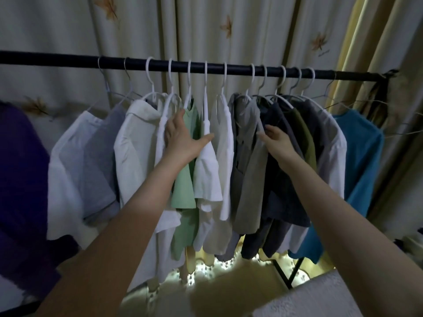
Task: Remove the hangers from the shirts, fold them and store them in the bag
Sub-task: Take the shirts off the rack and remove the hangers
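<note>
Several shirts hang on white hangers (150,72) from a black rail (137,64). My left hand (183,138) lies flat with fingers spread on a light green shirt (184,186) and a white shirt (207,175), thumb against the white one. My right hand (275,138) reaches between a grey shirt (248,170) and a dark navy shirt (283,197), its fingers curled at the grey shirt's edge. A teal shirt (359,161) hangs at the right end. No bag is in view.
A purple garment (20,179) hangs at the far left. Pale curtains (206,30) with leaf prints hang behind the rail. The black rack leg (285,275) stands at the lower right, beside a white textured surface (320,298).
</note>
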